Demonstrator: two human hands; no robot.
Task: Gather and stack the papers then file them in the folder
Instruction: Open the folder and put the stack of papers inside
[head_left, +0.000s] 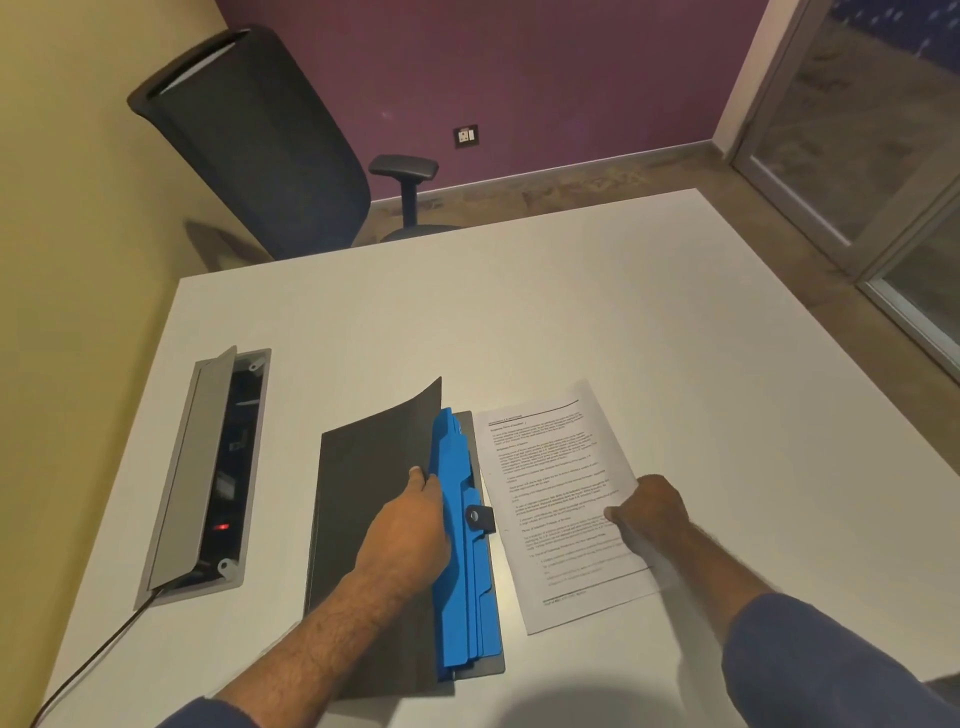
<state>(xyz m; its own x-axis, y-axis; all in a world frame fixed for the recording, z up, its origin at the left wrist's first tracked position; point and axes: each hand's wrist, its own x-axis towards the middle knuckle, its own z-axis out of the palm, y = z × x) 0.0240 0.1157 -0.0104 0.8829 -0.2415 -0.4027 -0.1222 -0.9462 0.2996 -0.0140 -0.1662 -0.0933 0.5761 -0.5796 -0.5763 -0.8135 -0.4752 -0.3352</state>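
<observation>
A dark grey folder (363, 499) with blue inner dividers (460, 545) lies near the front of the white table (571, 312). My left hand (410, 535) grips the edge of the folder's front cover and holds it partly raised, so the blue dividers show. Right beside the folder lies a stack of printed papers (550, 467), angled slightly. My right hand (649, 512) holds the stack at its right edge, thumb on top of the sheet.
An open cable box (208, 467) with a raised grey lid is sunk into the table at the left, a black cable running off the front edge. A dark office chair (270, 140) stands behind the table. A glass door is at the right.
</observation>
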